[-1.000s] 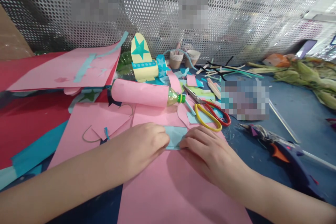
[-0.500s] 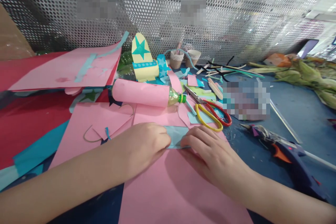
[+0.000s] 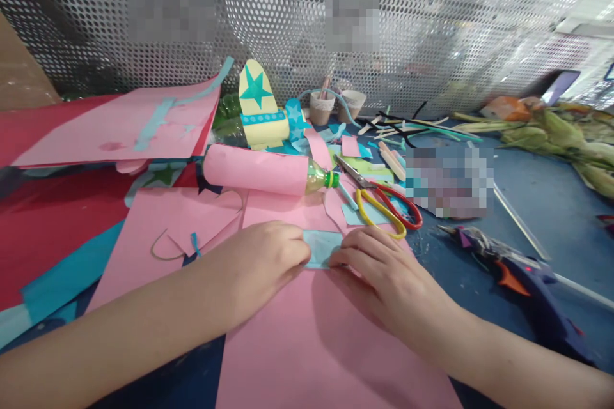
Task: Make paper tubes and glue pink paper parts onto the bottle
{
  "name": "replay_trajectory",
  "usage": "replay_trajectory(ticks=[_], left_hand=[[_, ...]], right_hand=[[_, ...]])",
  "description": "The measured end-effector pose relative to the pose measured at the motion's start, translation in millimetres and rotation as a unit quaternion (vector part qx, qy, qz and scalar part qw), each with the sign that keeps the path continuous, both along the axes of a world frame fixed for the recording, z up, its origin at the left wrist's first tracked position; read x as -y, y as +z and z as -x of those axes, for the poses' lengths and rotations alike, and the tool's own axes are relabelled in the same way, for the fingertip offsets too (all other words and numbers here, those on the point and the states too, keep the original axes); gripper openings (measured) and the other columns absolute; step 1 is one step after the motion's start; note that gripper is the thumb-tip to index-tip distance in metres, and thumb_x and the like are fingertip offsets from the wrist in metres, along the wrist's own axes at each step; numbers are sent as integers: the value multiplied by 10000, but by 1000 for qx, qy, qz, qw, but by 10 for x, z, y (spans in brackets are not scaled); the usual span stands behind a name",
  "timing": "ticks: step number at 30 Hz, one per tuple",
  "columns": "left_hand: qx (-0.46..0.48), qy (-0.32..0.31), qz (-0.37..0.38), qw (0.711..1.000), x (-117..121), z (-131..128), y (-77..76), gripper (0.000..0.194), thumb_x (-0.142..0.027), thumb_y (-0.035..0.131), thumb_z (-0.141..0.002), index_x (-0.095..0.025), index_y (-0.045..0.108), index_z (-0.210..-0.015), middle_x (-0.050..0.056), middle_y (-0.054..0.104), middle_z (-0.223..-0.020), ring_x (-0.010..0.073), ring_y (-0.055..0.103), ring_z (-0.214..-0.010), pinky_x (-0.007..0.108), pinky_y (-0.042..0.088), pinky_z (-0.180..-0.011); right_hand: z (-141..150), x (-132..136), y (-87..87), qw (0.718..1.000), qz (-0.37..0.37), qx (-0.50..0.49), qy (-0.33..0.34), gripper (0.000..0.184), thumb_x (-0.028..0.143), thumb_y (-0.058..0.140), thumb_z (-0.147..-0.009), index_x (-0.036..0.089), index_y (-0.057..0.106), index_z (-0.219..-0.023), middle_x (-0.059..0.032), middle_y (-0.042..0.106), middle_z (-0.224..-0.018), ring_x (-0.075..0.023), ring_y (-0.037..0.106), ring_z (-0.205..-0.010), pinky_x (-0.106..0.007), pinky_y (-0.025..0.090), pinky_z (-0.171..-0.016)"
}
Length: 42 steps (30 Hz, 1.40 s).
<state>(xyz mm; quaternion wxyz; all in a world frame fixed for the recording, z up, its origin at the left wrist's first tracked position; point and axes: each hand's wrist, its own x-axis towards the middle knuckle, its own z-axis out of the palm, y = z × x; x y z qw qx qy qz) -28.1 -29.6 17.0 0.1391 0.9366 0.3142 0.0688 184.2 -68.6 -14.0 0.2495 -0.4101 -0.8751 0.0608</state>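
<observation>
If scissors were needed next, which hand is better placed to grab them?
Probably the right hand: it is close to the scissors, whereas the left hand is farther, across the light-blue paper.

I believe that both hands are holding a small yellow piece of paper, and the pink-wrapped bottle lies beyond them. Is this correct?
Not quite: the small piece of paper is light blue, not yellow, as the head view shows. The left hand and right hand do hold it, and the pink-wrapped bottle lies beyond them.
</observation>
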Motion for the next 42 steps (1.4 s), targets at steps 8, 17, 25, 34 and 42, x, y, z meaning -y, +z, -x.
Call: replay_trajectory(ticks=[8, 17, 25, 34, 42], left_hand=[[-6, -2, -41, 999, 11, -53, -47, 207, -33, 475, -844, -170, 600, -752, -3, 640, -720, 159, 585, -654, 277, 368, -571], [0, -21, -28, 999, -9, -41, 22, 280, -53, 448, -894, -165, 606, -692, -14, 610, -669, 137, 563, -631, 260, 362, -558], [-14, 15, 20, 1000, -35, -44, -4, 207, -89, 519, -896, -154, 665, -764, 16, 661, -761, 173, 601, -737, 287, 403, -648], [-61, -3, -26, 998, 15, -38, -17, 206, -29, 492, -847, -155, 617, -741, 25, 637, -744, 186, 590, -691, 296, 401, -600], [-39, -25, -40, 998, -8, -40, -51, 196, -7, 493, -782, -173, 560, -701, 7, 616, -693, 180, 580, -640, 297, 399, -581]], right_hand=[[-4, -25, -23, 1000, 27, -7, 7, 151, 179, 500, -955, 174, 635, -887, -61, 658, -833, -208, 601, -823, -362, 509, -740], [-3, -5, 11, 999, 21, 32, 0, 201, 219, 461, -980, 196, 636, -885, -50, 646, -819, -211, 585, -822, -368, 463, -736], [-8, -18, 1, 999, 15, 24, -20, 154, 225, 523, -956, 202, 663, -899, -50, 659, -828, -208, 602, -843, -355, 470, -762], [1, -31, 3, 1000, 27, 8, -10, 139, 204, 510, -962, 186, 628, -889, -40, 655, -821, -209, 588, -821, -345, 438, -743], [-7, -51, 4, 1000, 15, 14, -7, 161, 197, 490, -967, 195, 604, -855, -34, 656, -784, -193, 608, -782, -356, 444, -779]])
